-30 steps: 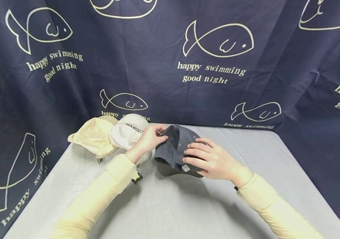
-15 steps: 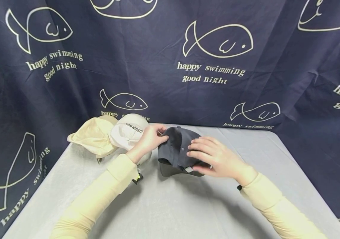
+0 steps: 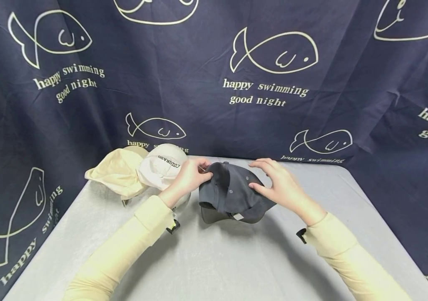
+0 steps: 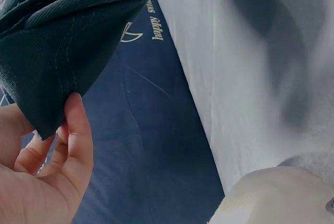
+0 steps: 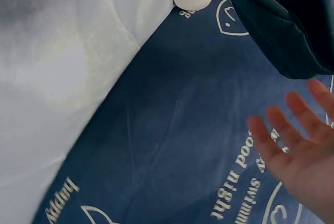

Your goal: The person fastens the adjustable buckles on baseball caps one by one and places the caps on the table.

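A dark grey-blue baseball cap (image 3: 242, 188) hangs over the table in the head view, its brim low and a small white tag showing at the underside. My left hand (image 3: 189, 173) pinches the cap's left edge; in the left wrist view, thumb and fingers (image 4: 78, 135) hold a corner of the dark cloth. My right hand (image 3: 283, 188) is beside the cap's right side, fingers spread and thumb close to the crown. Seen from the right wrist, its fingers (image 5: 297, 130) stand loosely apart by the cap's edge (image 5: 292, 41), gripping nothing.
Left of the dark cap lie a white cap (image 3: 161, 165) lettered COLORADO and a cream cap (image 3: 117, 171), overlapping, with a tan piece behind. They rest on a pale grey cloth-covered table (image 3: 214, 259). A navy fish-print curtain (image 3: 198, 83) rises behind and at both sides.
My right hand has lifted off the dark cap's side and moved up and right, thumb and fingers spreading. The cap has shifted slightly right. My left hand keeps its pinch almost in place.
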Available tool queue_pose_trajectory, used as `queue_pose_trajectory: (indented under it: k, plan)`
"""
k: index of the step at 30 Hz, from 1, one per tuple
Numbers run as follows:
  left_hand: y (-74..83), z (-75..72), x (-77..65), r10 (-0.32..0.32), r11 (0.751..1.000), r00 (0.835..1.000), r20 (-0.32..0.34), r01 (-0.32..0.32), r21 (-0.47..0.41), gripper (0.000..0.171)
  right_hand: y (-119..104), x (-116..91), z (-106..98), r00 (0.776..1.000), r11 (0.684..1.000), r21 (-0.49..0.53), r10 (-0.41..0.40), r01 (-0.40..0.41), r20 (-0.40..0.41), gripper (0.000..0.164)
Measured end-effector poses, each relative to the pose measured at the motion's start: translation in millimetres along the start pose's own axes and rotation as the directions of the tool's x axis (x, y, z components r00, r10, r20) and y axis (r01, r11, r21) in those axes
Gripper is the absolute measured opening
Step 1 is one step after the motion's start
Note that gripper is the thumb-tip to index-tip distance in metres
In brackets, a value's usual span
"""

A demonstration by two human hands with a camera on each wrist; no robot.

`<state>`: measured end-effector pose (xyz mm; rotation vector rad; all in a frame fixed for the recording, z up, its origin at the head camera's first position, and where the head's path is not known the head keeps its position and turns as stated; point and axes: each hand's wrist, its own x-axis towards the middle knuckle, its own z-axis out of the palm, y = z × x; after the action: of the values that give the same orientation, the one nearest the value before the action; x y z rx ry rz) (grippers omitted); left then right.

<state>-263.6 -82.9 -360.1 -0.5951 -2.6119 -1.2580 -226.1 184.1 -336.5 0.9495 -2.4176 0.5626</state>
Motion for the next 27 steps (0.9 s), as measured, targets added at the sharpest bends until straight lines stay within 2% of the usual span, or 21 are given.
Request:
queue_pose_trajectory:
  k: [4,7,12,22,27]
  plan:
    - [1.3,-0.1,-0.7,0.024,1.0,1.0,0.0,-0.024,0.001,0.009,6,0,7,0.995,0.994,0.1,0.045,-0.053,0.086,0.047]
    - [2.2,0.0,-0.8,0.033,0.999,0.999,0.001,-0.033,-0.005,0.009,8,1,11,0.993,0.987,0.15,0.046,-0.062,0.107,0.045]
    - [2.1,0.3,-0.2,0.031,0.999,1.0,0.006,-0.031,-0.012,0.009,10,5,16,0.992,0.974,0.209,0.063,-0.084,0.108,0.039]
    - [1.9,-1.1,-0.2,0.032,0.999,0.999,0.015,-0.032,-0.014,0.009,15,10,23,0.988,0.958,0.252,0.115,-0.137,0.101,0.029]
    - [4.0,-2.0,-0.2,0.047,0.999,0.999,0.015,-0.047,-0.012,0.009,16,12,23,0.991,0.955,0.271,0.1,-0.122,0.091,0.025]
